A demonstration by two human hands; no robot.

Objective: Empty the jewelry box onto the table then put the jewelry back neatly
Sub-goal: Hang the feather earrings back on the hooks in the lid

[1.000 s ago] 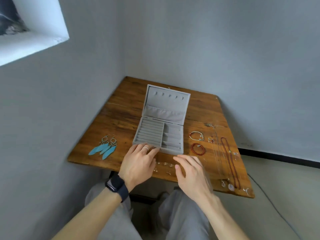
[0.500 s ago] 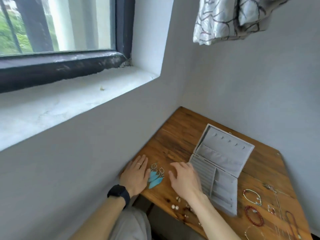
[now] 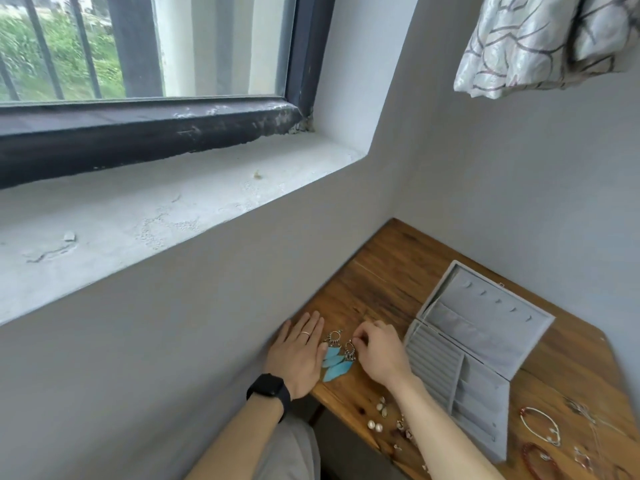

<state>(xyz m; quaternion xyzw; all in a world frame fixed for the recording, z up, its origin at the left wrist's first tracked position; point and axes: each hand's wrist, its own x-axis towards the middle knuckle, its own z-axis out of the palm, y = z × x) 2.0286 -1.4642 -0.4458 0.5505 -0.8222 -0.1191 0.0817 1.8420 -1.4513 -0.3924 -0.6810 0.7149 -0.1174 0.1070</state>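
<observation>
An open grey jewelry box lies on the wooden table, its compartments bare. Left of it lies a pair of blue feather earrings. My left hand lies flat on the table at their left side, fingers straight. My right hand has its fingers curled and pinches the metal top of the right-hand earring. Small stud earrings are scattered near the table's front edge. A silver bracelet and a red bead bracelet lie right of the box.
Grey walls close in the table on the left and behind. A concrete window sill runs above on the left. Patterned cloth hangs at the top right. Thin chains lie at the table's right end.
The view has swung up and left. Both hands moved from in front of the box to the feather earrings; the right hand's fingers have now curled onto one earring's top.
</observation>
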